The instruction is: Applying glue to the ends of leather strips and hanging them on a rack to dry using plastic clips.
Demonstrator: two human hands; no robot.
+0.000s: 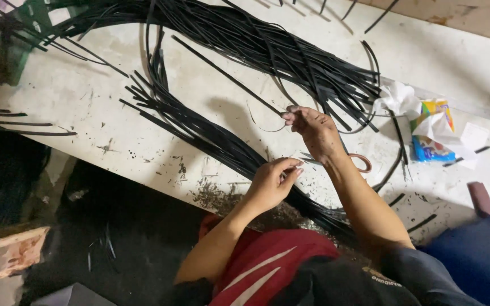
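Observation:
A thick bundle of long black rubber strips [211, 136] curves across the white worktable [86, 96] and runs off its near edge. My right hand [316, 131] is raised over the table, its fingertips pinched on a thin curled black sliver [259, 126] that hangs to the left. Just below, at the table's near edge, my left hand [272, 182] has its fingers pinched together on a black strip [308, 161] where the bundle passes. The two hands are a short way apart.
A pinkish scissors handle [362, 163] shows behind my right wrist. A crumpled tissue [398, 99] and a colourful tissue packet [433, 136] lie to the right. Black scraps litter the table edge and the dark floor [120, 226]. A green object [18, 39] stands far left.

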